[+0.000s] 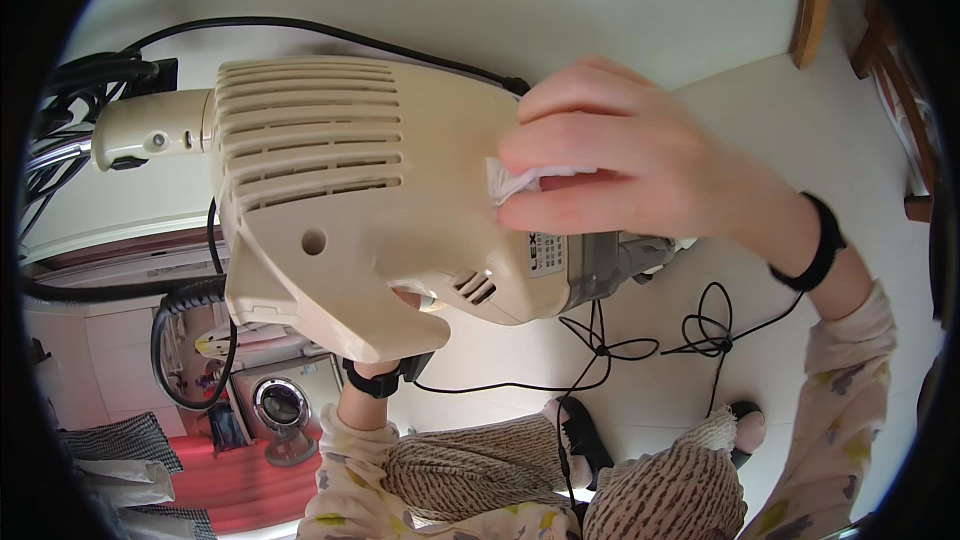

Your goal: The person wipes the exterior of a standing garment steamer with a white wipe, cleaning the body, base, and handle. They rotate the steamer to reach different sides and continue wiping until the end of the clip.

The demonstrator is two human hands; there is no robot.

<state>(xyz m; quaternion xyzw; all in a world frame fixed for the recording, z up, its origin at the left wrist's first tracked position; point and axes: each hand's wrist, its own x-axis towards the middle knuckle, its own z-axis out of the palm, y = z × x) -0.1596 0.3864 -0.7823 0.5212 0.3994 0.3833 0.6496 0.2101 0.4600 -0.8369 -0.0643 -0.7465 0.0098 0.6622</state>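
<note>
A cream plastic vacuum cleaner (442, 142) lies sideways across the view, with vent slots at its left end and a grey translucent part (592, 270) at its right. My right hand (600, 150) pinches a folded white tissue or cloth (510, 181) against the upper body, above a printed label (547, 253). From below, my left hand (409, 298) grips the vacuum at its handle loop (375, 330). Most of that hand is hidden behind the handle; a bit of finger shows through the gap. A metal tube (60, 154) extends from the left-hand connector (150, 127).
A black power cord (300, 24) runs behind the vacuum to tangled cables (82, 90) at left. Thin black cords from my wristbands (810, 244) hang in loops. A washing machine (315, 375) stands lower left. A wooden furniture leg (814, 7) is at upper right.
</note>
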